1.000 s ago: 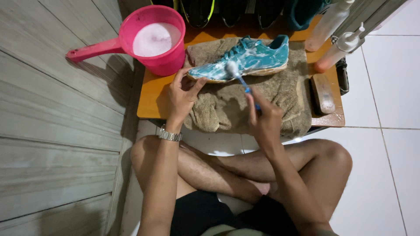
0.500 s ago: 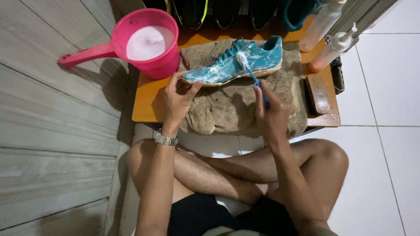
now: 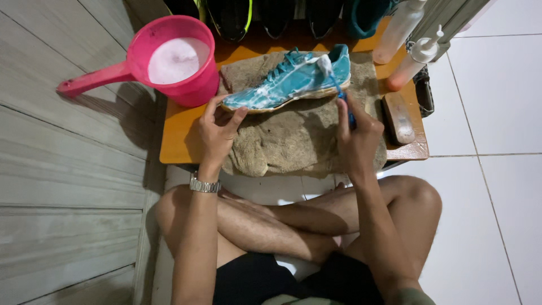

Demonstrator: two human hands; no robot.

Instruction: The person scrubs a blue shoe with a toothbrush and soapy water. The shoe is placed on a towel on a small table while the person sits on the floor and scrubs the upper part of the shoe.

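The orange surface (image 3: 180, 144) carries a brown towel (image 3: 299, 141), and on the towel, just above both hands, lies the teal shoe (image 3: 288, 79) on its side, covered with white foam. Compared with a moment ago, the brush (image 3: 333, 76) has moved along the shoe from the middle toward the heel, so the scrubbing seems to go on part by part. The pink dipper (image 3: 175, 59) with soapy water stands up and left of the left hand (image 3: 217, 133). This hand has its fingers spread a little and pinches the toe of the shoe to keep it steady. The right hand (image 3: 358, 138) has its fingers closed around the blue brush handle, the bristles touching the heel.
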